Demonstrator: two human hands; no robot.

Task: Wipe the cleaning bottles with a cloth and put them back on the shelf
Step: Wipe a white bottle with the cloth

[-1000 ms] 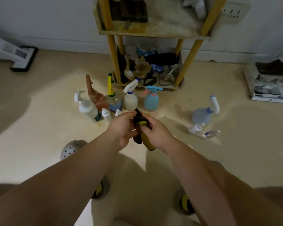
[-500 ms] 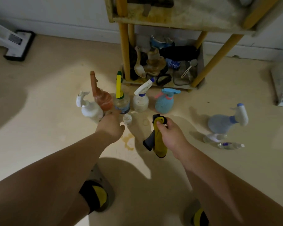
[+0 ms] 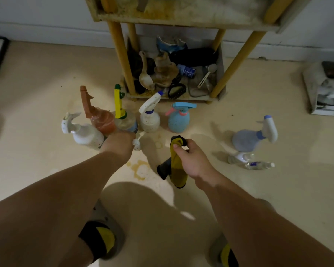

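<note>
Yellow crumpled cloth (image 3: 178, 171) in right hand (image 3: 193, 160), left hand (image 3: 120, 145) by bottle (image 3: 128, 123)

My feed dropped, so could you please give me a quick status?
Right hand grips cloth. Left hand at clear bottle, grip hidden. Orange bottle and small white bottle crowd it.

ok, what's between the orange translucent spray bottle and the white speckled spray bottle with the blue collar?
Head view: a clear bottle with a tall yellow nozzle stands between the orange spray bottle and the blue-collared white spray bottle.
</note>
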